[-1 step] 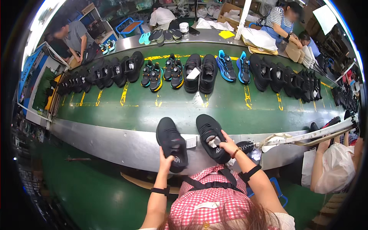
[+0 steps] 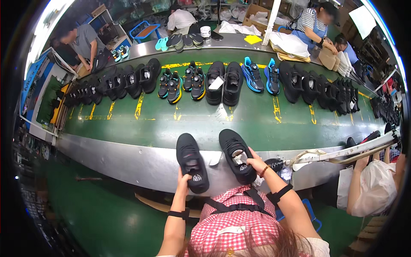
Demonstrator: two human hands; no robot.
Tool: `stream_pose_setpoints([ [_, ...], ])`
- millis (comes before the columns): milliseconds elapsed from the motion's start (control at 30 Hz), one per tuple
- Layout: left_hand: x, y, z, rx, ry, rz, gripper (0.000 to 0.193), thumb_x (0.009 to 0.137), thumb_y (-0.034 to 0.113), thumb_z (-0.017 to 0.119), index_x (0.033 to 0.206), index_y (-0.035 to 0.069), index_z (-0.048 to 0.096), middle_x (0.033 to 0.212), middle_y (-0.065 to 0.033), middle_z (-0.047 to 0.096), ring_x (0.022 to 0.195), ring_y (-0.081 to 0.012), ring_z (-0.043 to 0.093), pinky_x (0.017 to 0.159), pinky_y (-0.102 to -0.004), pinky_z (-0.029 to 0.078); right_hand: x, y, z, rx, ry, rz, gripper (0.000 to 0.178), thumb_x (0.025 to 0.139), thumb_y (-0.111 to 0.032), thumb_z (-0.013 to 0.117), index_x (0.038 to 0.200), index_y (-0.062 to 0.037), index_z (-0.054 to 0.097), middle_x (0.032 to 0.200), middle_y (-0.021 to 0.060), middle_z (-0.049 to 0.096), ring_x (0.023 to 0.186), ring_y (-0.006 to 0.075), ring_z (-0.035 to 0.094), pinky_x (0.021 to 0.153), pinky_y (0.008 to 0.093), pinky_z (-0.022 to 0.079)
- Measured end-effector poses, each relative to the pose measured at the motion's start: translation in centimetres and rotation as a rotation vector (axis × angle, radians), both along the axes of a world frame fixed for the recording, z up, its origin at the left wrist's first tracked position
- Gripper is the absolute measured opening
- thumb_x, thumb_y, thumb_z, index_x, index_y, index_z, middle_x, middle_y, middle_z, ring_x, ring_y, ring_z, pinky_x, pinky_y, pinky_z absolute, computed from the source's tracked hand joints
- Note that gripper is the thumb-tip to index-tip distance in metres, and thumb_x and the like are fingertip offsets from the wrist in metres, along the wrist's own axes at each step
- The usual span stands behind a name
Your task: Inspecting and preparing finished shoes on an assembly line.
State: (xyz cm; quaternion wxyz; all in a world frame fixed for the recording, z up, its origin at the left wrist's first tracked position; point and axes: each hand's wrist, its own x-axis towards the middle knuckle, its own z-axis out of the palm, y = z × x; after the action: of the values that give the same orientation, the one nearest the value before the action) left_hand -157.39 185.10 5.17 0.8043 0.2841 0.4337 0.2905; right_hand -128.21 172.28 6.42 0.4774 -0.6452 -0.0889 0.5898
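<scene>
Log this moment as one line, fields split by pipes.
left hand: holds black shoe near heel | right hand: holds second black shoe near heel | beyond: shoe row on green surface

The left shoe (image 2: 191, 156) has been rolled in the left hand (image 2: 184, 183), so that its opening is turned more upward. The pale round mark (image 2: 196, 178) on the insole, partly hidden earlier, is now fully exposed near the heel, towards five o'clock. The left thumb has been drawn slightly towards nine o'clock. At the shoe's three o'clock, the white tag (image 2: 214, 158) has been tilted, its printed lines no longer seen.
</scene>
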Motion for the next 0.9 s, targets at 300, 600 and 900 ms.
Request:
stream_pose_setpoints([
  [300,0.6,-2.2,-4.0,0.051,0.252,-0.328,0.078,0.060,-0.008,0.053,0.132,0.003,0.025,0.112,-0.0111,0.050,0.096,-0.0198,0.051,0.081,-0.0283,0.041,-3.7,-1.3,-4.5,0.143,-0.189,0.256,0.074,0.073,-0.012,0.064,0.134,-0.0072,0.022,0.123,0.0112,0.044,0.111,0.0181,0.044,0.091,0.0295,0.037],
  [600,-1.0,-0.9,-0.7,0.478,0.451,-0.215,0.063,0.065,0.004,0.064,0.124,0.005,0.040,0.117,-0.0143,0.047,0.106,-0.0237,0.047,0.088,-0.0330,0.037,-4.5,-0.7,5.3,0.102,-0.839,0.524,0.023,0.073,-0.013,0.059,0.093,-0.0017,0.056,0.095,0.0130,0.058,0.089,0.0258,0.056,0.081,0.0341,0.044],
  [900,2.2,2.6,2.8,1.659,0.606,-0.550,0.040,0.062,0.020,0.070,0.099,0.008,0.058,0.104,-0.0073,0.056,0.098,-0.0264,0.051,0.082,-0.0359,0.042,-5.2,3.4,1.8,0.576,-1.270,0.793,0.032,0.072,-0.018,0.062,0.102,-0.0069,0.057,0.106,0.0118,0.056,0.098,0.0272,0.053,0.083,0.0351,0.043],
])
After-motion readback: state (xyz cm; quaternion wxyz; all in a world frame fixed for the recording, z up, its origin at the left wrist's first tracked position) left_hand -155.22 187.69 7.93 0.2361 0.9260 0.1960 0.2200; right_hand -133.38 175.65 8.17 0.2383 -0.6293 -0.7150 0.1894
